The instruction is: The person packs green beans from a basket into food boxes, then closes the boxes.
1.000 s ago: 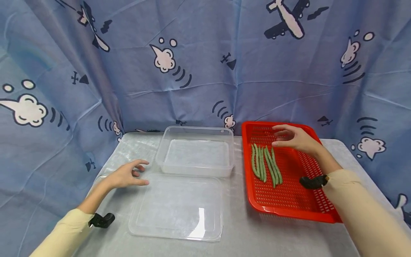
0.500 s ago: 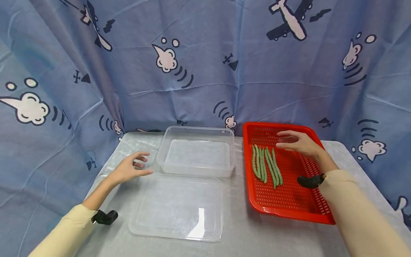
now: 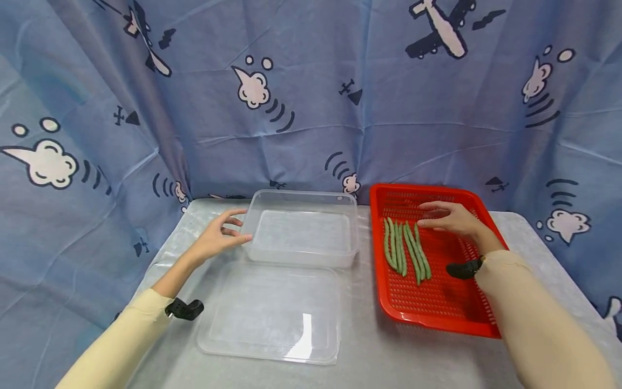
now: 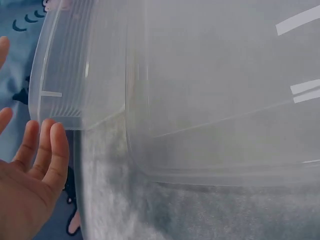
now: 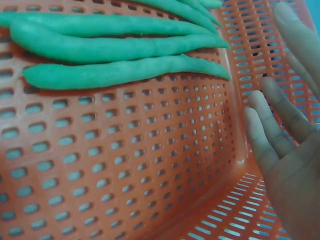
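Fingers loosely spread, my left hand [image 3: 217, 235] is at the left side of a clear plastic container [image 3: 303, 258], its fingertips right at the rim in the head view. The left wrist view has the hand's fingers close by the container wall [image 4: 60, 105], nothing held. Over the far part of a red plastic basket [image 3: 389, 302] hovers my right hand [image 3: 454, 220], fingers relaxed and holding nothing. Several green beans [image 3: 419, 259] lie side by side in the basket's left half. From the right wrist, the beans [image 5: 125, 72] appear left of the fingers.
A clear flat lid [image 3: 272, 313] lies on the grey-white tabletop [image 3: 362, 346] in front of the container. Behind the table hangs a blue curtain [image 3: 301, 135] printed with planes and clouds. Black cameras are strapped to both wrists.
My left hand has moved forward and right, from beside the lid to the container's left rim. The right hand has drifted slightly, still above the basket. The beans stay put.
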The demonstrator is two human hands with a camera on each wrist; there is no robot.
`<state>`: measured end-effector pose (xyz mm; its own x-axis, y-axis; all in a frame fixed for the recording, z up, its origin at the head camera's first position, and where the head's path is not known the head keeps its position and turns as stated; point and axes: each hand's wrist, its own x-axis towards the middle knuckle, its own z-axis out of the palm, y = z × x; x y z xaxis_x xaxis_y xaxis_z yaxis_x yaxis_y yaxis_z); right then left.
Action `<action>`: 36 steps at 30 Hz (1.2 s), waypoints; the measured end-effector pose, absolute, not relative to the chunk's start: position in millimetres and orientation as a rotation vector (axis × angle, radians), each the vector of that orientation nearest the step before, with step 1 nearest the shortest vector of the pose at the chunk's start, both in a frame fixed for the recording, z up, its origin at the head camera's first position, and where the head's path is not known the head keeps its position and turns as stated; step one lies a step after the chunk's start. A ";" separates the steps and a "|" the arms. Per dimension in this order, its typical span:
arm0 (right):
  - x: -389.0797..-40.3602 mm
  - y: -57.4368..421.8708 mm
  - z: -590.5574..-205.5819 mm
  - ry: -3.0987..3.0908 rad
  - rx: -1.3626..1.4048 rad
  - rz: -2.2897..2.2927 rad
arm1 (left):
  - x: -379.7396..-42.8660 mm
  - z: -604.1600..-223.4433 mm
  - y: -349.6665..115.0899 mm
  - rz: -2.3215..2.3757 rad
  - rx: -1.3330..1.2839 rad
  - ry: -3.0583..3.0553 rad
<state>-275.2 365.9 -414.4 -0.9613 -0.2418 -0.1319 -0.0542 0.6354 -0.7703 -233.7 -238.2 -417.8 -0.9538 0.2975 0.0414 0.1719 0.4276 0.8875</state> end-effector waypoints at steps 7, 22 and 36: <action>-285.2 367.2 -426.6 2.592 -0.214 -1.277 | -236.5 -422.8 -236.0 1.532 0.392 2.541; -287.9 363.5 -454.3 2.632 -0.244 -1.314 | -239.2 -434.5 -238.0 1.510 0.376 2.553; -284.0 360.8 -458.8 2.694 -0.342 -1.263 | -239.0 -435.5 -240.5 1.480 0.339 2.539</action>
